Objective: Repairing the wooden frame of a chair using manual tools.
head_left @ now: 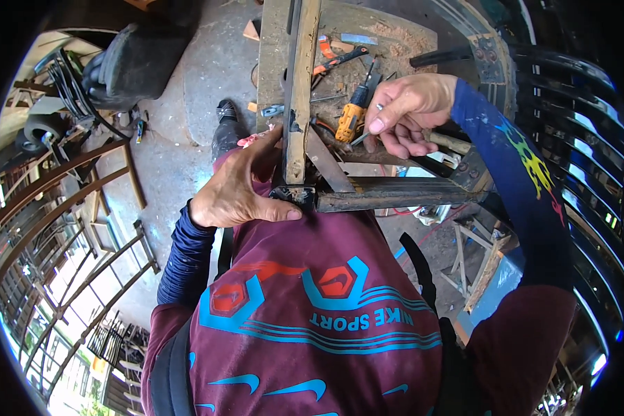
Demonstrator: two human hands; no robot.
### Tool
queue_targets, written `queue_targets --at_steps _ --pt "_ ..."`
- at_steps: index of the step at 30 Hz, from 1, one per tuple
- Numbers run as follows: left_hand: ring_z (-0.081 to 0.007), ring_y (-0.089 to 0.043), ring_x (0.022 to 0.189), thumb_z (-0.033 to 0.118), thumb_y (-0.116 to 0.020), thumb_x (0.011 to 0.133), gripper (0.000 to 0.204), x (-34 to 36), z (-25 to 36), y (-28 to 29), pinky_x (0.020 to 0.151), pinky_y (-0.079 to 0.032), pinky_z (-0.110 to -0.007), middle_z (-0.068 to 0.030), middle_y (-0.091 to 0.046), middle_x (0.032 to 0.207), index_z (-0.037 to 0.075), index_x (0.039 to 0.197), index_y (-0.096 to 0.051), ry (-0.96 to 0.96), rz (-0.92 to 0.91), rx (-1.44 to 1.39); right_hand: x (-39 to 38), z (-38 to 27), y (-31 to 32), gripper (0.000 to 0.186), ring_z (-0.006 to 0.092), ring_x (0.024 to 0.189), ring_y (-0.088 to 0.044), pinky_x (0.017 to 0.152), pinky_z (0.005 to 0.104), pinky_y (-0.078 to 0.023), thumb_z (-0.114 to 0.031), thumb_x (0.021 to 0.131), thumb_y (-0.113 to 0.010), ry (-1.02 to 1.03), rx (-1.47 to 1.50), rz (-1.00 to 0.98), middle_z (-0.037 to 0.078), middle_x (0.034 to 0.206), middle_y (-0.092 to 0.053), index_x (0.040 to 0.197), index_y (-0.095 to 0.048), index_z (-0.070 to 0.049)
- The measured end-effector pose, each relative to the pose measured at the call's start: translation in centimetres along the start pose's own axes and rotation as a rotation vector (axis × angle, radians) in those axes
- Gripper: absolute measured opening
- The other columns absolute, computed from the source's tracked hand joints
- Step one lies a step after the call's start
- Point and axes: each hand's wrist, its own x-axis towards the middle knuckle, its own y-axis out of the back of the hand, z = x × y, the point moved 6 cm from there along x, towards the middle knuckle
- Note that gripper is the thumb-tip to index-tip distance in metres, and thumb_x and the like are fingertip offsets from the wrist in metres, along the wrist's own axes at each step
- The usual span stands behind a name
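Note:
My left hand [239,187] grips the near corner of a rusty metal frame [395,194], its thumb pressed along the frame's front bar. A long upright bar of the frame [299,83] runs away from that corner over a worn workbench [409,38]. My right hand [409,111] hovers over the bench to the right of the bar, fingers curled around a small thin metal piece, probably a screw or bit. Just left of it lies a yellow cordless drill [350,118]. Both forearms wear dark blue sleeves over a maroon shirt.
Orange-handled pliers [336,61] and small metal parts lie on the dusty bench. Curved metal grilles [55,229] lean at the left on the concrete floor. A black grille [575,118] stands at the right. A dark seat [139,55] sits at the far left.

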Motion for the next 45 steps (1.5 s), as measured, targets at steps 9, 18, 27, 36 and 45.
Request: queue_targets --at_steps 9,18,27,36,45 --pt "-0.0379 -0.050 0.139 0.038 -0.099 0.063 0.130 -0.4 -0.9 -0.1 0.118 -0.036 -0.044 -0.0316 -0.050 0.147 -0.009 0.157 -0.023 -0.085 0.054 -0.036 -2.1 -2.3 -1.7 0.033 0.0169 0.049 -0.065 0.046 0.0279 -0.050 -0.028 0.102 -0.064 0.008 -0.465 0.438 0.011 0.067 -0.069 0.093 -0.067 0.004" --pt "-0.0355 -0.047 0.142 0.035 -0.099 0.064 0.129 -0.5 -0.9 -0.3 0.119 -0.035 -0.043 -0.0318 -0.049 0.148 -0.010 0.157 -0.022 -0.043 0.048 -0.024 -3.6 1.2 -7.1 0.039 0.0240 0.078 -0.068 0.066 0.0353 -0.047 -0.009 0.090 -0.065 0.799 -1.781 1.225 0.014 0.098 -0.071 0.129 -0.064 -0.003" --pt "-0.0322 -0.047 0.142 0.029 -0.099 0.066 0.126 -0.3 0.3 -0.5 0.120 -0.033 -0.042 -0.0261 -0.049 0.150 -0.007 0.159 -0.020 -0.014 0.005 -0.039 -2.1 2.0 -2.5 0.043 0.0221 0.065 -0.072 0.052 0.0290 -0.056 -0.030 0.109 -0.047 0.229 -0.065 0.396 0.020 0.082 -0.072 0.123 -0.058 0.009" --pt "-0.0347 -0.045 0.143 0.030 -0.099 0.066 0.127 -0.8 -0.1 -0.4 0.121 -0.032 -0.042 -0.0286 -0.048 0.151 -0.008 0.159 -0.020 0.000 0.002 -0.079 -5.9 -1.0 -5.3 0.017 0.0247 0.081 -0.075 0.073 0.0322 -0.061 -0.001 0.094 -0.061 1.013 -1.051 0.906 0.021 0.095 -0.075 0.106 -0.071 0.005" --pt "-0.0361 -0.047 0.141 0.031 -0.098 0.068 0.127 -0.8 -0.9 -0.4 0.119 -0.035 -0.043 -0.0303 -0.050 0.148 -0.010 0.158 -0.018 0.016 0.001 -0.056 -1.2 1.5 -2.8 0.055 0.0115 0.059 -0.053 0.057 0.0267 -0.043 -0.048 0.101 -0.055 0.656 -0.069 0.694 0.004 0.069 -0.060 0.082 -0.068 0.001"
